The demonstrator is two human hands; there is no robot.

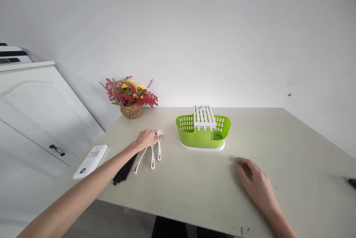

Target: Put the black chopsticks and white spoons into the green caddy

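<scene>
Table (278, 149), pale and beige, fills the lower view against a plain white wall, with a white cabinet door to the far left. Toward the back middle of the table stands a green slotted cutlery caddy (194, 136) on a white base, a white divider rack (204, 116) across its top; no utensil shows inside it, so nothing appears loaded yet. A woven flower basket (131, 110) sits near the back left corner, and a white remote-like device (91, 161) lies at the left edge. Left of the caddy lie black chopsticks (124, 171) and three white spoons (152, 154), side by side, all flat on the table. The left hand (146, 139) reaches over the spoon bowls, its fingers (158, 138) curled onto them; whether they truly pinch one cannot be told. The right hand (257, 182) rests on the table near the caddy's front right, fingers loosely spread, holding nothing.
</scene>
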